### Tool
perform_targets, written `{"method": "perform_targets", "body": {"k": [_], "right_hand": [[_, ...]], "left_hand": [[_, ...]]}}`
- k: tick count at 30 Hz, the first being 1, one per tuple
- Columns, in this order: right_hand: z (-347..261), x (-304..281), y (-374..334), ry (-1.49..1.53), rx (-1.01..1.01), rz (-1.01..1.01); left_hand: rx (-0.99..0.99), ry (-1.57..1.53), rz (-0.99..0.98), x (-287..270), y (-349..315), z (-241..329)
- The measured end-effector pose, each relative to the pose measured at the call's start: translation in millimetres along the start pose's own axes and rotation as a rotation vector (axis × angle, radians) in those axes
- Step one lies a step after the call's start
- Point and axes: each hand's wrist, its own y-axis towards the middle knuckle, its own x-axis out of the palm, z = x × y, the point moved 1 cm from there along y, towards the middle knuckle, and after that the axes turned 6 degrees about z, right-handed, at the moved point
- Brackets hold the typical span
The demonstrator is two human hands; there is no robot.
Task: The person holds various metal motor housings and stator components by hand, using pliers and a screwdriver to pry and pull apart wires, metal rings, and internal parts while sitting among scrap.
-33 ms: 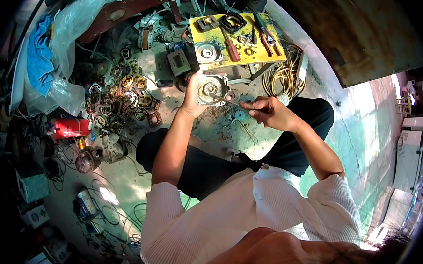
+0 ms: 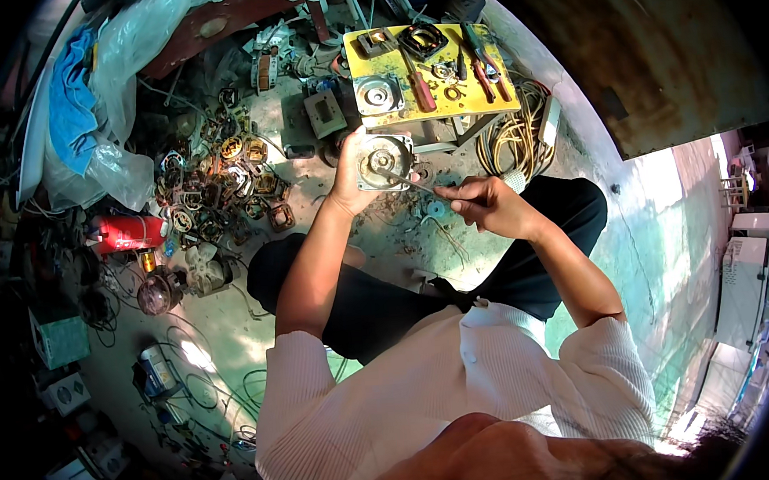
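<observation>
My left hand [image 2: 350,179] is closed around the left side of a square metal motor end cover [image 2: 370,169] with a round, ringed middle. The cover is held up in front of the yellow-topped table. In my right hand [image 2: 499,211] is a thin rod-shaped metal tool [image 2: 415,184]. Its tip reaches the inside of the cover, near the central hub; its handle end is hidden by my fingers. A similar end cover [image 2: 378,94] lies on the near left corner of the table [image 2: 464,106].
On the table are a red-handled screwdriver [image 2: 422,92], pliers [image 2: 484,82] and a black square frame [image 2: 422,40]. Coiled cable [image 2: 512,140] lies at its right. Scattered motor parts [image 2: 230,166] and a red cylinder [image 2: 129,232] cover the floor to the left. A rusty panel [image 2: 655,56] stands at the far right.
</observation>
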Motion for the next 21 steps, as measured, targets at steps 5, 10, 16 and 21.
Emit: {"method": "perform_targets", "body": {"k": [5, 10, 16, 21], "right_hand": [[5, 21, 3, 0.146, 0.055, 0.038], [11, 30, 5, 0.392, 0.141, 0.022], [10, 27, -1, 0.247, 0.107, 0.061], [13, 27, -3, -0.027, 0.019, 0.165]], "left_hand": [[-0.002, -0.179, 0.031, 3, 2, -5], [0.111, -0.123, 0.092, 5, 4, -4], [0.28, 0.081, 0.14, 5, 5, -4], [0.533, 0.781, 0.15, 6, -3, -1]]}}
